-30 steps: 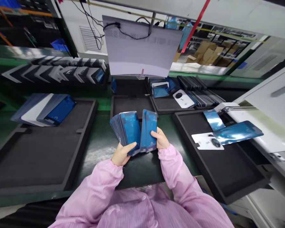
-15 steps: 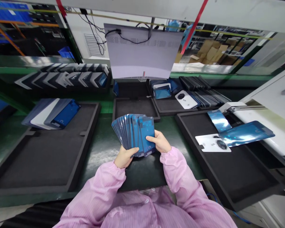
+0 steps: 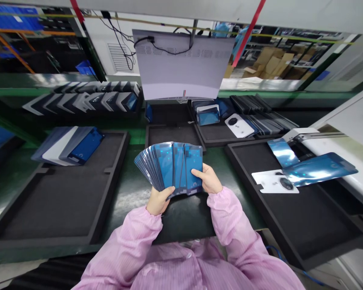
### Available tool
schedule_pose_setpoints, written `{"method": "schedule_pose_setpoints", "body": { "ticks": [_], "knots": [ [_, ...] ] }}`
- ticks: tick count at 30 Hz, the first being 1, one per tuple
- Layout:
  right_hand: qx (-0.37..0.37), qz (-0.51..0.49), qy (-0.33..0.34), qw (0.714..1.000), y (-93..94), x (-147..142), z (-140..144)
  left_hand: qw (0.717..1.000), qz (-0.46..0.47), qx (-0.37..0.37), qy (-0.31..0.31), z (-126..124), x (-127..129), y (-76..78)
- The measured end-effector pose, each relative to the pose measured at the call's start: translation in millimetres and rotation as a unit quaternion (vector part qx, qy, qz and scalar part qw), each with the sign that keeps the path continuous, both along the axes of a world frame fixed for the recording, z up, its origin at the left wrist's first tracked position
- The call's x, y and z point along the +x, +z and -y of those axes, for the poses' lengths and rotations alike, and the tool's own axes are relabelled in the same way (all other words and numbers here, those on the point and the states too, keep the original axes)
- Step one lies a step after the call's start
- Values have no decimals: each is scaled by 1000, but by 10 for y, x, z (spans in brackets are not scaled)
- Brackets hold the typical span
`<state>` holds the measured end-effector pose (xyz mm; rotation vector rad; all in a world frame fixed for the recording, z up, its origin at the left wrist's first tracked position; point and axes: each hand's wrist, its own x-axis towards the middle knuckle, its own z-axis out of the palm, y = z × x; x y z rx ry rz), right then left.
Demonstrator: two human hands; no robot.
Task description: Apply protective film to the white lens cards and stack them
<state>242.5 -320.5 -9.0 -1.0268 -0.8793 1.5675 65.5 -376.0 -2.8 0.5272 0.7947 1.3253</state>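
Note:
A fanned stack of blue phone back covers (image 3: pixel 165 165) is held up above the green bench. My left hand (image 3: pixel 159 199) grips the lower edge of the stack, its thumb lying over the front faces. At the right end, my right hand (image 3: pixel 210 178) pinches the outermost blue phone back cover (image 3: pixel 194 167) with the thumb on its face. That cover overlaps its neighbour and sits slightly askew. The fingers of both hands behind the covers are hidden. On the left the covers are packed tightly, showing mostly their edges.
A black tray (image 3: pixel 57 205) at left carries several leaning covers (image 3: pixel 84 147). Another black tray (image 3: pixel 314 225) at right holds a white phone back cover (image 3: pixel 272 183) and blue ones (image 3: pixel 320 169). Behind stand trays with rows of covers (image 3: pixel 78 100) and a monitor's back (image 3: pixel 184 68).
The fan has spread wider, with more of the faces showing on its right part. My right hand has moved a little to the right with the outermost cover.

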Motion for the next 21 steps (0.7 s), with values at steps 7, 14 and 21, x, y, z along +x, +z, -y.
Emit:
{"method": "schedule_pose_setpoints", "body": {
  "ticks": [7,14,21],
  "knots": [
    [-35,-32,60,997,-25,-23,-2,999,13,34,-38,5,-4,5],
    [3,-21,46,999,-32,-87,29,999,28,-5,-39,8,-10,-24],
    [18,-14,2,1000,-15,-65,15,999,6,13,-37,3,11,12]
  ]
}}
